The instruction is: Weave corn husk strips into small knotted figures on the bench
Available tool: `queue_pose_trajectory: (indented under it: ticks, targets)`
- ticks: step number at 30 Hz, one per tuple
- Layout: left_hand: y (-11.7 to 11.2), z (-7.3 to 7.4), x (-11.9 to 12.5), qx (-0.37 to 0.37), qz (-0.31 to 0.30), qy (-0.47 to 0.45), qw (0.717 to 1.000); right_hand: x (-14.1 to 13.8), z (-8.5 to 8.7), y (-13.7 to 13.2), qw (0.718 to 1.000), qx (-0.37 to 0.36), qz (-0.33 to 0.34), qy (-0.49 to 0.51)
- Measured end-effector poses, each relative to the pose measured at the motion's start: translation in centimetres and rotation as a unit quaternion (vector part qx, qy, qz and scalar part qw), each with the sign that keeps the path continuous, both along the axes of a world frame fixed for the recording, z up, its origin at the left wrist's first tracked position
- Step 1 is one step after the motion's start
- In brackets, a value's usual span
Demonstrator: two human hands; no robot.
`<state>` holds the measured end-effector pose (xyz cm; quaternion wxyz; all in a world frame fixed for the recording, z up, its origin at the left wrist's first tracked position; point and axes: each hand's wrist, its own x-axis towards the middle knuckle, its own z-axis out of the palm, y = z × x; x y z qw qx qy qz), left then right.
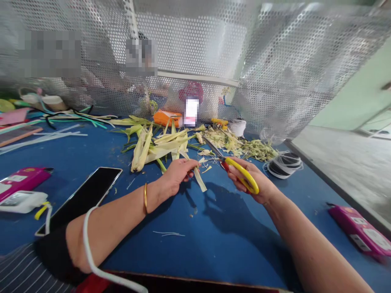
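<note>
Head view shows the left hand pinching a pale leaf strip, whose free end hangs down just past its fingertips over the blue counter. The right hand is clenched through the yellow handles of the scissors, just to the right of the strip, with the blades pointing up and to the left. Behind both hands lies a pile of leaves, and a dark phone rests beside the left forearm.
</note>
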<state>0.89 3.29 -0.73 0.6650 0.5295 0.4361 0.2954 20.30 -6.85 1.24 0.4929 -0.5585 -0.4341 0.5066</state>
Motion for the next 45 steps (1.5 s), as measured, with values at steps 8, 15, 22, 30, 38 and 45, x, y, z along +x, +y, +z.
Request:
queue_pose_trajectory:
  ticks: [8, 15, 22, 30, 38, 45]
  targets:
    - [1.1, 0.5, -0.3, 0.005, 0.056, -0.036, 0.998, -0.6, 0.7, -1.2, 0.991, -0.046, 0.118, -0.048]
    - [1.5, 0.1, -0.2, 0.022, 0.109, -0.06, 0.992, -0.5, 1.0, -1.2, 0.986, -0.046, 0.13, -0.096]
    - [1.6, -0.1, -0.2, 0.035, 0.13, -0.071, 0.988, -0.8, 1.1, -1.2, 0.986, -0.05, 0.128, -0.098]
    - [0.4, 0.0, 0.2, 0.032, 0.08, -0.069, 0.994, -1.6, 0.3, -0.8, 0.989, -0.05, 0.107, -0.094]
    - [0.2, 0.2, 0.2, 0.025, 0.067, -0.076, 0.995, -2.3, 0.1, -0.7, 0.987, -0.073, 0.095, -0.11]
    - [0.4, 0.1, 0.2, 0.024, 0.063, -0.077, 0.995, -2.9, -0.1, -0.8, 0.988, -0.051, 0.086, -0.114]
